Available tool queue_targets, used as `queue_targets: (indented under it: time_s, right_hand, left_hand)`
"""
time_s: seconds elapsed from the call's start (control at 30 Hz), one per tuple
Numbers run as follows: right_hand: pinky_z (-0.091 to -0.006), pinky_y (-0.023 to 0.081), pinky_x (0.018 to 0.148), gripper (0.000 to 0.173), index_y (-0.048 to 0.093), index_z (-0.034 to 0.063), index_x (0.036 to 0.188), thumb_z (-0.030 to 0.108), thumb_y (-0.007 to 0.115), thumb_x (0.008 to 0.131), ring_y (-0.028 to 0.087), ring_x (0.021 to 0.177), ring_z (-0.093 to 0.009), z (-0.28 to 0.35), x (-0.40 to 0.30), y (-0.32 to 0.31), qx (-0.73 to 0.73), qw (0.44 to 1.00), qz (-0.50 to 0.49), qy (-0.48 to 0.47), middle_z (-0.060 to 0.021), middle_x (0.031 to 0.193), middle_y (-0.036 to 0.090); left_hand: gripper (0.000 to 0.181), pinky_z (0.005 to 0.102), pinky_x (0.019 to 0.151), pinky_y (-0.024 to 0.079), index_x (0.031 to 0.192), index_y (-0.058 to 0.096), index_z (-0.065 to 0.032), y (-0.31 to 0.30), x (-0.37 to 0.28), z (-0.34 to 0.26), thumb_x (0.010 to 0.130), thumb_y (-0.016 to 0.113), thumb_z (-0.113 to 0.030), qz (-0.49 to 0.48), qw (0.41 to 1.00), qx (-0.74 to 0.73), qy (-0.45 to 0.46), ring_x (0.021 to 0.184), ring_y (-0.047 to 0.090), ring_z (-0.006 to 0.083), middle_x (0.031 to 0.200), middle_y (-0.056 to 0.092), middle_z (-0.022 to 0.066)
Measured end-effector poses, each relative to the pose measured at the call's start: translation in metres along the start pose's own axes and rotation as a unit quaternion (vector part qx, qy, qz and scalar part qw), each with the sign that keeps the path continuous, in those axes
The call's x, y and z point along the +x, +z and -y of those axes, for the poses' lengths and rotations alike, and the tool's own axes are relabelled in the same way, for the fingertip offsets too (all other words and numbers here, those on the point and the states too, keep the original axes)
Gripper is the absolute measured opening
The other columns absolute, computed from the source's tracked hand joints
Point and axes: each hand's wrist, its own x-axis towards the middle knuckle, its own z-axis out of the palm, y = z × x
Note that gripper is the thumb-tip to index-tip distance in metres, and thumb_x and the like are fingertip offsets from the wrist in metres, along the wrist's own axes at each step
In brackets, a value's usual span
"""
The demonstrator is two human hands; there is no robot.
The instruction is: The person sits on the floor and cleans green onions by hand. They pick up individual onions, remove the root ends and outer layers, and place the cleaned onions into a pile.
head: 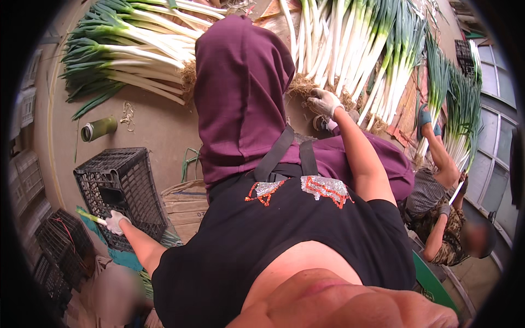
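Note:
At the left, my left hand [116, 222] in a pale glove is closed on a short leek stalk [92, 217], its green end pointing outward. This hand is beside a black plastic crate [123, 192]. My right hand [325, 102], also gloved, reaches to the hairy roots [301, 85] of a wide row of leeks [340, 49]. Its fingertips overlap the roots, and whether they grip any cannot be made out. Another heap of leeks [143, 53] lies to the left of my covered knee, with green tops facing outward.
A green roll [100, 128] and a tangle of string [128, 117] lie on the floor. A brown sack [186, 207] sits by my left side. More crates [65, 242] stand farther left, near another person [117, 293]. At right, a co-worker [441, 229] sits near upright-looking leeks [461, 110].

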Motion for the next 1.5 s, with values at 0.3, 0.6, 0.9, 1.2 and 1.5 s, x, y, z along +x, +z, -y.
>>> queue_targets:
  time_s: [0.3,0.6,0.9,1.2,1.5]
  right_hand:
    - [-0.0334,0.05,0.077,0.03,0.062,0.0062,0.112,0.023,0.058,0.088,0.065,0.087,-0.023,0.02,0.068,0.002,0.091,0.987,-0.125,0.046,-0.0131,0.095,0.069]
    - [-0.0421,0.044,0.094,0.034,0.057,0.0142,0.117,0.025,0.051,0.085,0.056,0.109,-0.034,0.046,0.151,0.054,-0.031,0.988,-0.122,0.083,-0.0183,0.118,0.058]
    - [-0.0331,0.05,0.068,0.037,0.06,0.0137,0.115,0.021,0.066,0.08,0.064,0.075,-0.025,0.061,0.103,0.001,0.226,0.946,-0.226,-0.045,-0.0123,0.099,0.066]
    - [-0.0187,0.026,0.035,0.046,0.044,-0.0008,0.125,0.036,0.046,0.097,0.033,0.041,-0.004,0.079,-0.045,-0.083,0.896,0.409,0.162,-0.056,0.0018,0.064,0.041]
    - [-0.0222,0.027,0.032,0.021,0.052,0.0059,0.107,0.018,0.057,0.091,0.033,0.036,-0.006,0.079,-0.152,-0.063,0.729,0.68,0.054,0.05,0.0031,0.056,0.04]
  left_hand:
    - [0.041,0.0416,0.108,0.037,0.132,0.037,0.0088,-0.201,-0.195,-0.316,0.093,0.044,-0.004,0.385,0.433,-0.732,0.357,0.129,0.039,0.0344,0.137,0.04,0.0272]
    - [0.024,0.0368,0.079,0.055,0.114,0.057,-0.0007,-0.279,-0.479,-0.431,0.092,0.055,-0.01,0.641,0.217,-0.621,0.396,0.092,0.064,0.0223,0.103,0.065,0.0129]
    - [0.025,0.032,0.08,0.052,0.112,0.054,-0.0022,-0.209,-0.484,-0.463,0.094,0.054,-0.019,0.666,0.397,-0.511,0.37,0.096,0.061,0.0208,0.108,0.062,0.0124]
    - [0.067,0.0468,0.09,0.049,0.129,0.038,0.004,-0.141,-0.606,-0.438,0.096,0.032,-0.054,0.822,0.373,-0.379,0.202,0.105,0.058,0.0344,0.125,0.051,0.0216]
    - [0.028,0.0245,0.04,0.033,0.073,0.045,-0.0145,-0.097,-0.68,-0.447,0.097,0.044,-0.029,0.913,0.121,-0.363,0.144,0.045,0.038,0.0118,0.056,0.04,-0.0022]
